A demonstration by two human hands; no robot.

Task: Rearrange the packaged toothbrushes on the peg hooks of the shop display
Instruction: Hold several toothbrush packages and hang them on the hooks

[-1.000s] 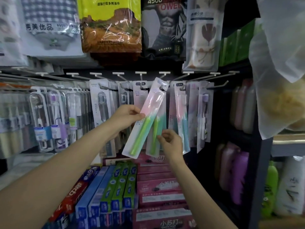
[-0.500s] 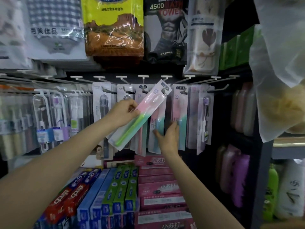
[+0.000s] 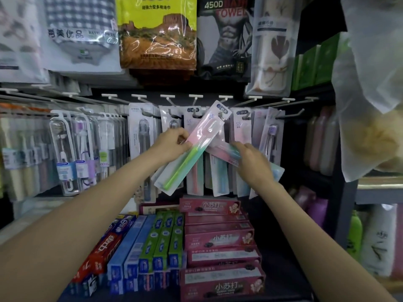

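Cardboard boxes, nearest: glossy rectangular toothpaste cartons [image 3: 220,253] lie in rows on the low shelf, red and blue on the left, green in the middle, pink stacked on the right.

Left hand: the left hand [image 3: 172,144] has thumb and curled fingers pinched on the edge of a flat clear-plastic pack with a pink-to-green card and a green-handled toothbrush [image 3: 190,149].

Green pack, place: it is tilted, its rounded top corner up and right near the peg hooks, its lower end down and left, in front of the hanging row; whether its hole is on a hook cannot be told.

Right hand: the right hand [image 3: 254,164] has its fingers bent around a second flat blister pack with a pink and teal card [image 3: 226,152], held slanted just right of the green one, its far end sticking out past the wrist.

Hanging row: slim pastel toothbrush packs [image 3: 242,127] hang upright behind both hands, with clear hard-shell packs [image 3: 65,149] further left.

Hooks: thin metal peg hooks [image 3: 292,115] with white tabs jut from the dark back panel; some at the right are bare.

Farthest, above: crinkled shiny plastic bags of towels [image 3: 157,35] hang in the top row.

Right edge: a cloudy plastic bag [image 3: 370,83] holds something pale yellow and fuzzy.
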